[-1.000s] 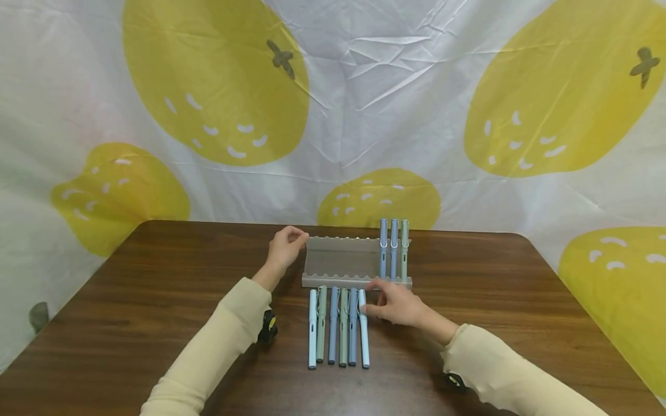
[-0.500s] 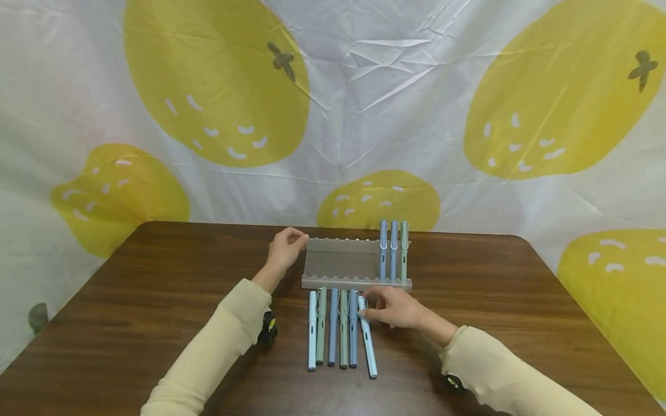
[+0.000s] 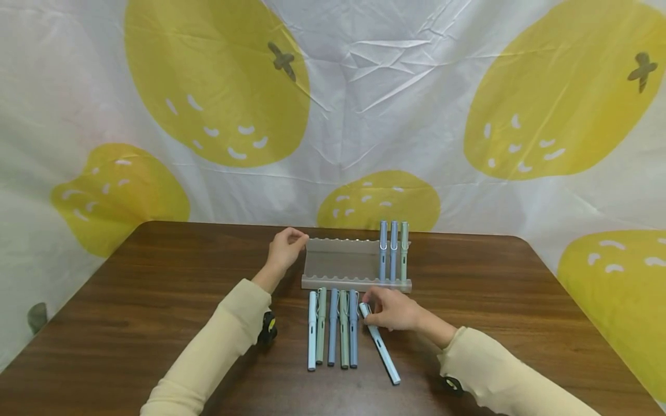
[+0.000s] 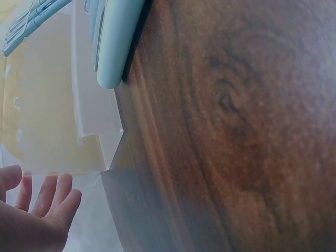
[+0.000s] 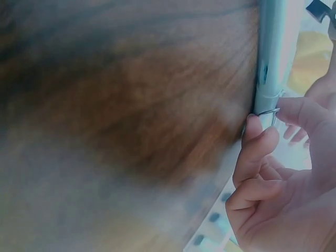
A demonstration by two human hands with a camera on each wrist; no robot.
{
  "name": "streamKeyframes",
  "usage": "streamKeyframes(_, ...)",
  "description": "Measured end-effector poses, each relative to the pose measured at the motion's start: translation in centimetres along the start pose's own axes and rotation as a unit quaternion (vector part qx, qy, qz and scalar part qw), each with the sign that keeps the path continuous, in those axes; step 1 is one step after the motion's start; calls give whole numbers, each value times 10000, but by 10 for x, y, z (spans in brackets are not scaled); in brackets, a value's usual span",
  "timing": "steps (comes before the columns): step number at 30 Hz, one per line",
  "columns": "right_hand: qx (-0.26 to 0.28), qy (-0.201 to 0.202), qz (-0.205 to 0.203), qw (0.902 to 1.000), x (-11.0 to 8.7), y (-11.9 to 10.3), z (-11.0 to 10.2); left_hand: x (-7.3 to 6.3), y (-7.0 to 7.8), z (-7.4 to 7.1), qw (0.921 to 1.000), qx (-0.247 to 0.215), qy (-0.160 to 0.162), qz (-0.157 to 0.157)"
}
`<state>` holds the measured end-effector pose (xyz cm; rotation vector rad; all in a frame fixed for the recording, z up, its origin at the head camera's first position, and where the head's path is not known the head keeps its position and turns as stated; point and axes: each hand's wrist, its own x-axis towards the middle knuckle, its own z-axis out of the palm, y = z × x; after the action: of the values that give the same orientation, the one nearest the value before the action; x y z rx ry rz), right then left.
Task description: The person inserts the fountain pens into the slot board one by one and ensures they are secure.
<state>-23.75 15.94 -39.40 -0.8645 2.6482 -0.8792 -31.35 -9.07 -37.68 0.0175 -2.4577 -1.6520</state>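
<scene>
In the head view, my right hand [image 3: 393, 309] pinches the cap end of a pale blue fountain pen [image 3: 384, 353], whose barrel slants toward the front right. The right wrist view shows thumb and fingers at the pen's [image 5: 278, 47] metal clip. At the back left corner of a clear acrylic pen rack [image 3: 338, 282], my left hand [image 3: 283, 251] holds the edge between thumb and fingertips. Two blue pens [image 3: 383, 254] and a green pen [image 3: 404, 254] stand in the rack's right-hand notches. Several pens [image 3: 333, 329] lie side by side before the rack.
Everything rests on a dark brown wooden table [image 3: 198, 248]. Behind it hangs a white cloth [image 3: 343, 115] with large yellow fruit prints. The row of loose pens lies close to the rack's front lip, left of the right hand.
The pale blue pen at the row's right end has swung away from its neighbours, its lower end moving right and toward the front. My right hand shifted slightly nearer; the left stayed put.
</scene>
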Motion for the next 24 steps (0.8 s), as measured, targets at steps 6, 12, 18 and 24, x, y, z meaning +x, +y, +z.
streamKeyframes(6,67,-162,39,9998,-2,1,-5,0,-1,0,10000,-27,13,-5)
streamKeyframes(12,229,-362,44,9991,-4,2,-5,0,0,0,10000,-9,25,7)
streamKeyframes(18,-575,-146,-156,9981,-5,0,-1,-1,1,0,10000,-6,28,16)
streamKeyframes(24,-1189,219,-180,9925,-6,-2,3,-1,1,0,10000,-27,7,-39)
